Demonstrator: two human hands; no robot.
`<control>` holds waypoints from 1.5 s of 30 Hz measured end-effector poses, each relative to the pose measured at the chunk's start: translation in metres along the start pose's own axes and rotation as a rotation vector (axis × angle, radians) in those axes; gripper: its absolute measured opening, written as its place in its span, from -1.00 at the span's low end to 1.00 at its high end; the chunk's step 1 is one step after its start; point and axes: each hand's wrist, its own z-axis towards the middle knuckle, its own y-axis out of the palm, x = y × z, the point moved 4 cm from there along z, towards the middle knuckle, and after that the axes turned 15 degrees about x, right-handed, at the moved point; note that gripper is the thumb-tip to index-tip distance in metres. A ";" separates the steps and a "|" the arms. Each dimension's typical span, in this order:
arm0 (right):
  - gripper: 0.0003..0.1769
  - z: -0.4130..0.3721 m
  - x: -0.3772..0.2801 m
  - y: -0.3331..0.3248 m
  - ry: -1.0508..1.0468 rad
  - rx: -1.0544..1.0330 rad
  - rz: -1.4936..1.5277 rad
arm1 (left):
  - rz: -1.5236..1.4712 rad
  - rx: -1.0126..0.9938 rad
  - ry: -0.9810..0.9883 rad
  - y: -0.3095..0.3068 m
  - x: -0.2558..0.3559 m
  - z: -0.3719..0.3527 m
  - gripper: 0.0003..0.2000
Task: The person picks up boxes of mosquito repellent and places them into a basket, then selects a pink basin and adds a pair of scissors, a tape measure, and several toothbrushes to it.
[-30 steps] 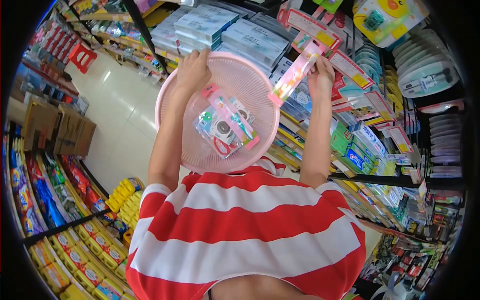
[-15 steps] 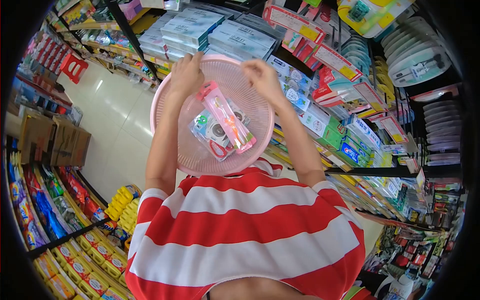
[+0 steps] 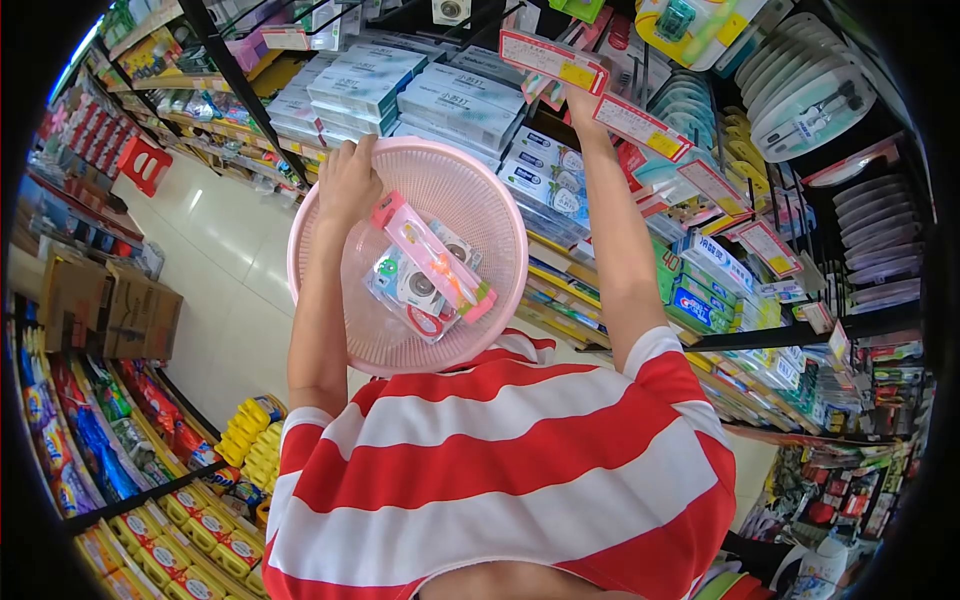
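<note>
My left hand (image 3: 350, 182) is closed over the left rim of a round pink plastic basket (image 3: 497, 215). Inside the basket lies a long pink blister pack (image 3: 428, 250) with an orange item, seemingly a toothbrush. It rests slantwise across a clear package (image 3: 408, 290) showing round grey-white shapes and a green figure. My right hand (image 3: 582, 100) reaches up among the hanging packs, just behind the red-edged price tags (image 3: 553, 60). Its fingers are hidden there, so I cannot see whether they hold anything.
Stacked pale blue boxes (image 3: 462, 104) sit on the shelf ahead. Toothpaste boxes (image 3: 700, 300) line the shelf at right, below hooks with hanging blister packs (image 3: 812, 105). Cardboard boxes (image 3: 140, 310) and a red stool (image 3: 145, 166) stand on the left floor. Yellow bottles (image 3: 250, 425) fill the lower left.
My right hand has left the space by the basket's right rim and gone up and right to the hanging packs. The basket, still in my left hand, appears slightly lower and further left.
</note>
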 end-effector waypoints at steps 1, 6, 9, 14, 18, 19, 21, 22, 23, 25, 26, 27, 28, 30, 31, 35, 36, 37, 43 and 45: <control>-0.63 0.002 -0.012 -0.005 0.001 0.022 0.021 | 0.002 0.000 -0.002 -0.001 0.001 0.000 -0.57; -0.69 0.013 -0.012 0.000 0.112 0.014 0.123 | 0.018 0.012 0.013 0.001 -0.001 -0.003 -0.57; -0.74 0.018 -0.019 -0.007 0.056 0.004 -0.046 | 0.024 0.006 0.012 0.002 -0.001 -0.003 -0.57; -0.80 0.020 -0.034 -0.020 0.078 0.048 0.149 | 0.032 0.004 0.013 0.004 -0.002 -0.004 -0.57; -0.76 0.018 -0.029 -0.024 0.172 -0.054 0.153 | 0.032 -0.024 0.001 0.005 -0.001 -0.004 -0.56; -0.76 0.017 -0.027 -0.024 0.178 -0.056 0.154 | 0.031 -0.028 -0.003 0.006 -0.001 -0.004 -0.56; -0.74 0.013 -0.025 -0.026 0.193 -0.063 0.153 | 0.023 -0.032 -0.005 0.006 0.000 -0.005 -0.56; -0.73 0.008 -0.021 -0.028 0.310 -0.055 0.247 | 0.019 -0.033 -0.007 0.006 0.000 -0.005 -0.56; -0.72 0.002 -0.024 -0.032 0.429 -0.049 0.340 | 0.015 -0.032 -0.008 0.006 0.000 -0.006 -0.56; -0.74 -0.007 -0.013 -0.034 0.460 -0.132 0.439 | 0.008 -0.025 -0.012 0.006 0.001 -0.005 -0.57; -0.75 -0.011 -0.014 -0.036 0.516 -0.148 0.489 | 0.010 -0.027 -0.012 0.006 0.001 -0.005 -0.57; -0.77 -0.016 -0.016 -0.040 0.572 -0.162 0.539 | 0.012 -0.027 -0.012 0.008 0.001 -0.004 -0.57; -0.79 -0.019 -0.017 -0.043 0.628 -0.174 0.588 | 0.013 -0.029 -0.010 0.009 0.001 -0.004 -0.58; -0.82 -0.028 -0.015 -0.039 0.846 -0.252 0.793 | 0.007 -0.024 -0.001 0.012 0.002 -0.003 -0.58; -0.83 -0.038 -0.013 -0.040 0.935 -0.304 0.781 | 0.002 -0.022 0.005 0.013 0.003 -0.003 -0.58; -0.86 -0.079 -0.066 -0.044 0.869 -0.793 0.688 | -0.010 -0.033 0.023 0.017 0.007 0.000 -0.59; -0.85 -0.096 -0.071 -0.039 0.809 -0.909 0.628 | -0.013 -0.040 0.020 0.017 0.011 0.001 -0.59; -0.86 -0.116 -0.078 -0.033 0.790 -0.966 0.628 | -0.016 -0.047 0.018 0.017 0.013 0.002 -0.59; -0.76 -0.160 -0.117 -0.024 0.463 -1.125 0.455 | -0.070 -0.018 0.045 0.024 0.011 0.004 -0.58; -0.67 -0.141 -0.117 -0.022 0.331 -1.012 0.348 | -0.064 -0.034 0.027 0.021 0.006 0.003 -0.57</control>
